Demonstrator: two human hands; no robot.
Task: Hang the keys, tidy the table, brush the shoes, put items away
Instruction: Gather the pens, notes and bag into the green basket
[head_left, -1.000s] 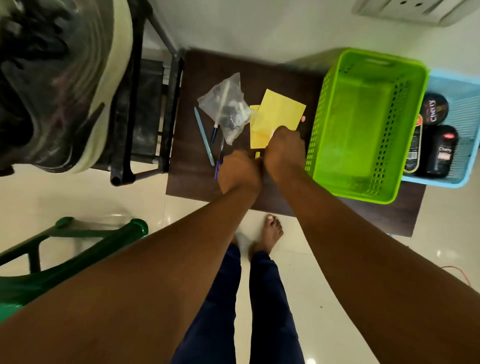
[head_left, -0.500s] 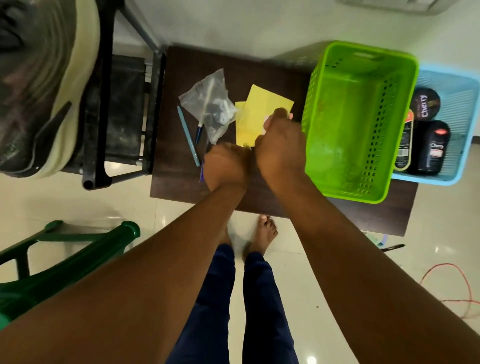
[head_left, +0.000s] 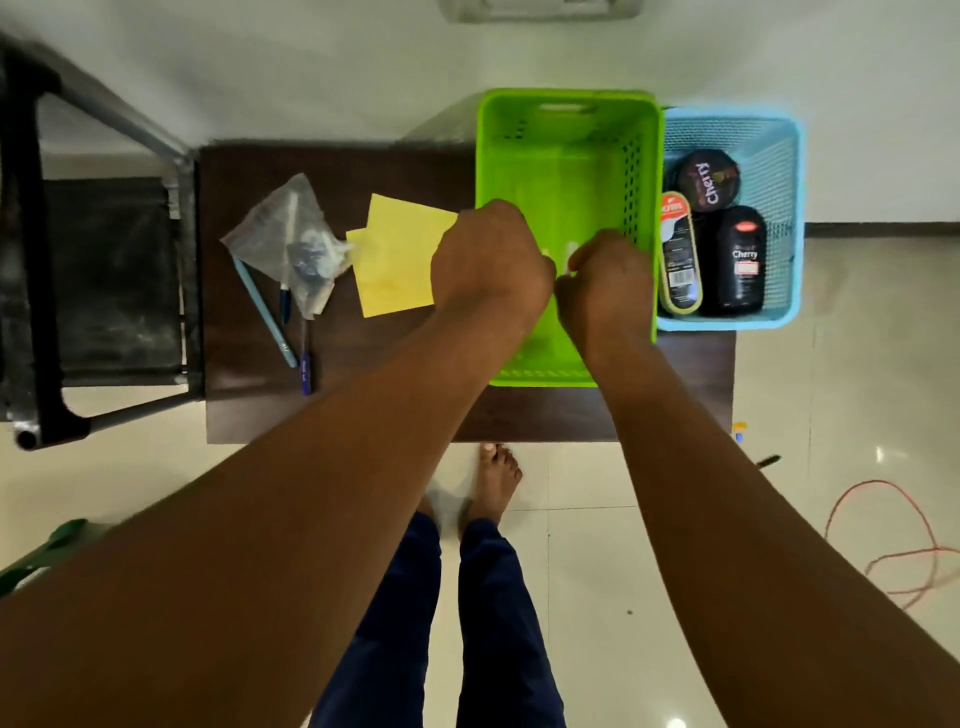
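Both my hands hover over the green basket (head_left: 569, 130) on the dark table (head_left: 332, 410). My left hand (head_left: 491, 262) is curled into a fist at the basket's left wall, with a pale sliver at its fingertips. My right hand (head_left: 605, 283) is curled too and pinches a small pale item (head_left: 571, 257), too small to identify. Left of my hands lie yellow paper sheets (head_left: 397, 254), a clear plastic bag (head_left: 293, 241) with small things inside, a light-blue pen (head_left: 265, 312) and a purple pen (head_left: 306, 366).
A blue basket (head_left: 779, 171) at the right holds a shoe-polish tin (head_left: 709, 179), a black polish bottle (head_left: 743, 260) and a flat polish applicator (head_left: 678, 254). A black metal rack (head_left: 31, 249) stands left of the table. A red cable (head_left: 893, 540) lies on the floor.
Both hands moved right from the yellow paper to above the green basket. The head view has also swung right.
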